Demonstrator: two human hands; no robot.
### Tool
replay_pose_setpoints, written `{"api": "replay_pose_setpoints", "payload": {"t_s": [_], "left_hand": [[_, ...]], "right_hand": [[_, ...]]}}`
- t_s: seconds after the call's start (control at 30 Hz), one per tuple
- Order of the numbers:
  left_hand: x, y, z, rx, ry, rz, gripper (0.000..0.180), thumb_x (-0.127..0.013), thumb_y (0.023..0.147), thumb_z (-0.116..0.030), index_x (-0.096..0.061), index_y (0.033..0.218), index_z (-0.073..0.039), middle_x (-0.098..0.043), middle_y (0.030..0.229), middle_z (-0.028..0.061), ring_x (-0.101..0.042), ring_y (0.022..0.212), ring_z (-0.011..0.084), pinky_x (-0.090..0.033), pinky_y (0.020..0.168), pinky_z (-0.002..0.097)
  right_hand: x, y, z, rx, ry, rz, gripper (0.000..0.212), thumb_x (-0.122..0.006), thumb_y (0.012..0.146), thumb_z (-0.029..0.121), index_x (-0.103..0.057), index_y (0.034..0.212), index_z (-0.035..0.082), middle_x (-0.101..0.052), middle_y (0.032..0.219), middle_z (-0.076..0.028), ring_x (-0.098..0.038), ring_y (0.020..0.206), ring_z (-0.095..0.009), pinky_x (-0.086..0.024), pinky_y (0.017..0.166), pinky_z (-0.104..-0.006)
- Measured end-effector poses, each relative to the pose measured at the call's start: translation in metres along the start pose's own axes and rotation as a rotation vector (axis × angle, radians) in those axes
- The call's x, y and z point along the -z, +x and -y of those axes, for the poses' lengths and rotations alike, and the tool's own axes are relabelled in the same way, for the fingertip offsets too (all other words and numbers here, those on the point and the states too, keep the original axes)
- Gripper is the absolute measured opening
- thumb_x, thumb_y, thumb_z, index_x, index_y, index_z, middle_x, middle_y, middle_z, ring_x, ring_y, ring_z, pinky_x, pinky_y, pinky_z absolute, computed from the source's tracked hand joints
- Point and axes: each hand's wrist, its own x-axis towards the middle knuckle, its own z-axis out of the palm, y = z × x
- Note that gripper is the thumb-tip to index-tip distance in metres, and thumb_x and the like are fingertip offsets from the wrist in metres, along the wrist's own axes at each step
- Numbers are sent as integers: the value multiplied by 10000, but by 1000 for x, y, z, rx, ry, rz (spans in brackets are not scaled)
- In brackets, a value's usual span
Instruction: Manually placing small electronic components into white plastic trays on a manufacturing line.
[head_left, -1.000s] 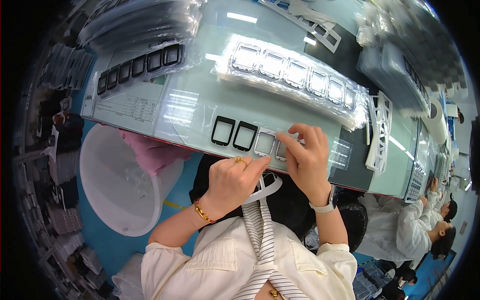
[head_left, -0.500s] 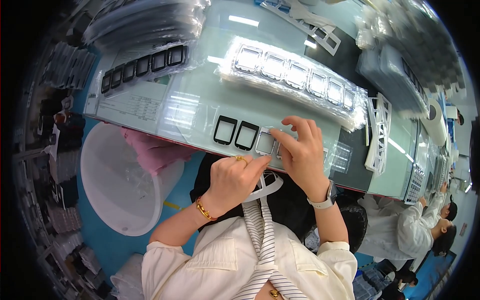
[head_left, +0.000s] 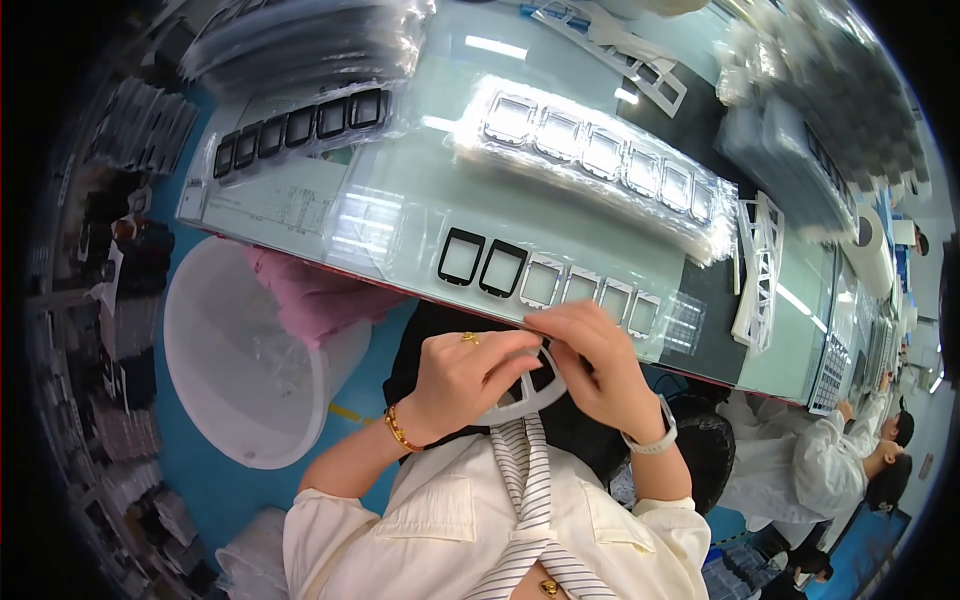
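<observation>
A white cut-out strip point(head_left: 546, 398) hangs in front of my lap, just off the table's near edge. My left hand point(head_left: 462, 382) is closed on it, thumb and fingertips pressed together. From the other side my right hand point(head_left: 598, 368) curls in at the strip's upper end, its fingertips pinched there and partly hidden. Beyond my hands a row of small rectangular frames lies on the table. On its left are two black frames point(head_left: 483, 267); to their right come several white-faced frames point(head_left: 525, 283), the nearest ones close behind my right fingers.
A clear plastic tray point(head_left: 640, 212) of shiny frames lies farther back. Another tray with black frames point(head_left: 225, 172) sits left, beside stacked trays point(head_left: 300, 50). White cut-out sheets point(head_left: 760, 275) lie right. A white bin point(head_left: 190, 330) with pink cloth point(head_left: 300, 290) stands left; co-workers point(head_left: 840, 455) sit right.
My right hand has drawn back from the white-faced frame on the table to the strip at my left hand. My left hand has lowered slightly with the strip.
</observation>
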Motion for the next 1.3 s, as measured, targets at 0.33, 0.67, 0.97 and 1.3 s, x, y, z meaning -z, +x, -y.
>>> {"api": "replay_pose_setpoints", "payload": {"t_s": [0.33, 0.67, 0.97, 1.3], "left_hand": [[34, 1, 4, 120, -164, 127, 247, -859, 815, -57, -784, 1051, -54, -721, 824, 63, -645, 670, 186, -490, 593, 297], [36, -2, 6, 171, -79, 64, 61, -803, 887, -46, -772, 939, -40, -704, 827, 65, -645, 672, 190, -492, 589, 304], [38, -10, 18, 281, -115, 87, 42, -750, 932, -68, -767, 936, -31, -696, 794, 78, -644, 686, 212, -483, 616, 324], [31, -29, 48, 344, 96, 124, 91, -735, 929, -105, -753, 945, -17, -697, 803, 129, -680, 755, 336, -527, 669, 421]], "right_hand": [[4, -25, 7, -285, 128, 168, 145, -706, 918, 2, -713, 1063, 12, -713, 959, -141, -689, 818, -335, -561, 744, -395], [-7, 3, 11, -67, 74, -6, 191, -753, 873, -24, -715, 1054, 25, -680, 1089, -124, -683, 910, -306, -553, 792, -368], [-21, 14, 11, -110, 26, 88, 159, -754, 873, -16, -677, 1008, 15, -658, 1065, -132, -665, 885, -310, -552, 767, -380], [-8, 40, 14, -76, 68, -85, 100, -719, 900, -42, -686, 989, -9, -692, 911, -112, -657, 806, -243, -534, 761, -330]]}}
